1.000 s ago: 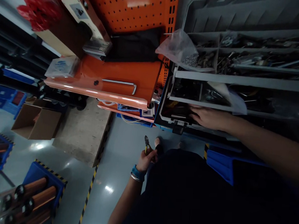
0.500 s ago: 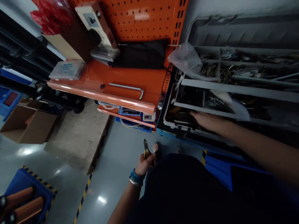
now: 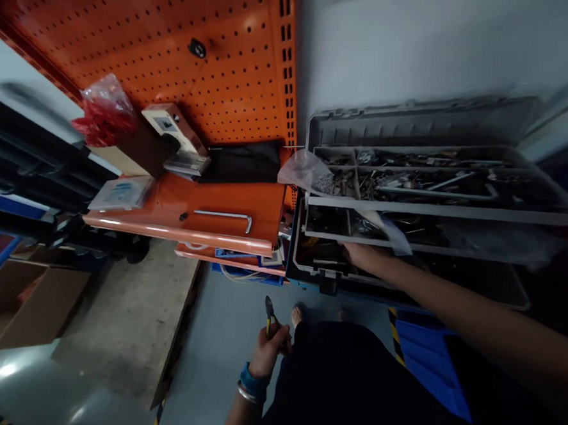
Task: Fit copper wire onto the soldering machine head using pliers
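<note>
Orange pegboard (image 3: 229,81) backs the left hand (image 3: 266,354) clasping pliers (image 3: 269,309), likely stiff, best held by yellow handles (image 3: 268,328); right hand's (image 3: 358,255) grip, inside toolbox's (image 3: 438,210) front-left corner, is hidden.

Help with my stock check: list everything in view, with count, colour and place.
Pegboard: 1, orange, upper left
Upper shelf: 1, orange, below pegboard
Hex key: 1, silver, on upper shelf
Plastic case: 1, clear, upper shelf's left end
Pouch: 1, black, upper shelf's back
Cardboard box: 1, brown, upper shelf's left
Red-filled bag: 1, red, on cardboard box
Toolbox: 1, grey, open, right of upper shelf
Hardware: many, metallic, in toolbox
Plastic bag: 1, clear, toolbox's left corner
Open carton: 1, brown, floor, left
Board: 1, grey-brown, floor, beside open carton
Cylinders: several, black, left edge
Plastic bin: 1, blue, lower right
Cutting pliers: 1, yellow-handled, in left hand
Left hand: 1, bare, around cutting pliers
Right hand: 1, bare, in toolbox, grip hidden
</note>
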Demonstrator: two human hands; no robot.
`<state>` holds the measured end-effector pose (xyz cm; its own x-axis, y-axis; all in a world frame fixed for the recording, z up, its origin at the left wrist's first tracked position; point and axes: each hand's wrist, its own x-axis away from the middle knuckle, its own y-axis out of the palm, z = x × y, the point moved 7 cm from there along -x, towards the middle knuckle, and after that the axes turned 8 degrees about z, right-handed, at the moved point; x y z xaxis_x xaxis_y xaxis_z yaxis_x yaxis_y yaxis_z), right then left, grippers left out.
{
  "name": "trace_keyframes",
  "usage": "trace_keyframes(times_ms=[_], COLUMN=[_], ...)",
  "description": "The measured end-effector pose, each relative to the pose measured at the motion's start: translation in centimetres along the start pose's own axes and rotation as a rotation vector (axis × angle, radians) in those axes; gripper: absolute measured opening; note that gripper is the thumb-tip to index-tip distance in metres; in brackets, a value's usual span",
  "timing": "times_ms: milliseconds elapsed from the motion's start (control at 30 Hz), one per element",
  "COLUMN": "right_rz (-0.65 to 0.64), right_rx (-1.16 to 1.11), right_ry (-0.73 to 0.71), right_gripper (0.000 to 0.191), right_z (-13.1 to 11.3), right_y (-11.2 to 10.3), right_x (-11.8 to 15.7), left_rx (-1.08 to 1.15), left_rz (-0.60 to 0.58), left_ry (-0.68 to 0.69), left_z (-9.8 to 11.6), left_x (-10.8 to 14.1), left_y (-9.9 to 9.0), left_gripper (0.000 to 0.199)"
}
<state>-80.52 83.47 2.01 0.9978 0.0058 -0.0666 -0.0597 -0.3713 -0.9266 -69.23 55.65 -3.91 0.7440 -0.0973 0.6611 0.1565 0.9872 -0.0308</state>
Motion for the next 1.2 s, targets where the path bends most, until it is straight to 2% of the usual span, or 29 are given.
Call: trace_keyframes(times_ms=[167,433,533,633,667,733,833,900,1033,1100,1200], right_rz=[-0.064,0.047,0.112,0.263,0.32,0.382,0.316,0.252,0.202,0.181,0.056], right_rx=[-0.005,-0.19,-0.25,-0.369,-0.452,-0.671,-0.956,-1.047,-1.132,-1.168,-1.226], right_ry=[-0.04,-0.366,-0.528,-0.647,-0.627,-0.454,-0.09,0.043,0.124,0.153,0.158], right_gripper=[0.028,0.034,0.03,0.027,0.025,0.018,0.018,0.029,0.04,0.038,0.029], right_z=[-0.4,-2.2,-4.0,-6.6,-7.1,-7.2,-5.9,-5.2,-4.2,-4.1,-5.2], right_y=[-0.9,-0.9,-2.5,-5.9,-7.1,-8.6,-8.5,-8.0,-8.0,-7.9,-7.4], right_x=[2.0,2.8,3.4,5.1,5.7,6.4,7.1,7.4,7.6,8.0,8.8], left_rx=[-0.035,-0.083,-0.104,-0.141,-0.143,-0.112,-0.029,0.012,0.117,0.139,0.085], left_rz=[-0.015,-0.046,-0.003,0.003,-0.018,-0.082,-0.19,-0.219,-0.173,-0.17,-0.25], left_ry=[0.044,0.077,0.122,0.164,0.17,0.169,0.185,0.223,0.233,0.213,0.215], left_z=[0.7,2.1,3.1,4.9,5.6,7.1,9.3,10.4,11.1,11.0,11.1], left_x=[-0.3,0.1,0.5,1.5,1.9,2.9,4.3,5.0,5.3,5.3,5.6], left_y=[0.4,2.0,2.0,2.4,2.7,3.8,5.8,6.9,8.4,9.1,10.3], left_gripper=[0.055,0.054,0.052,0.051,0.051,0.052,0.05,0.047,0.046,0.048,0.045])
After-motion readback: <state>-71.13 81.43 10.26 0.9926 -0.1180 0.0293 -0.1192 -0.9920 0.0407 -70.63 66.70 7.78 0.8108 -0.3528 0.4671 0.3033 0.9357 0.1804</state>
